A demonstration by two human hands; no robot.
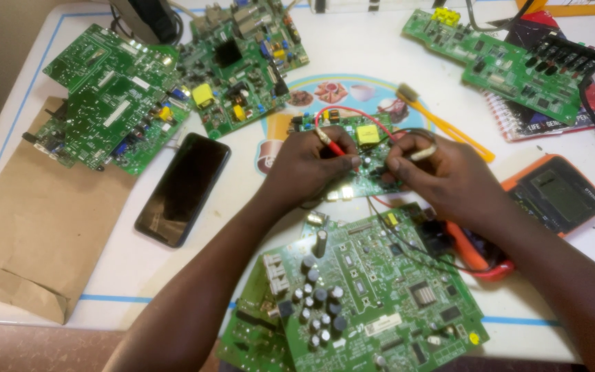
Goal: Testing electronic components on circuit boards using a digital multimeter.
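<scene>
My left hand (308, 165) grips a red test probe (333, 146), its tip down on a small green circuit board (370, 148) with a yellow block. My right hand (449, 179) pinches a black test probe (423, 153) against the same board from the right. Red and black leads (408, 238) run from the probes toward an orange multimeter (556, 193) at the right. A large green circuit board (366, 296) with several dark capacitors lies just below my hands, near the table's front edge.
A black phone (184, 187) lies left of my hands, beside a brown paper bag (36, 220). More green boards sit at the far left (115, 96), top centre (242, 62) and top right (511, 62). A yellow-handled brush (442, 124) and a spiral notebook (552, 117) lie at the right.
</scene>
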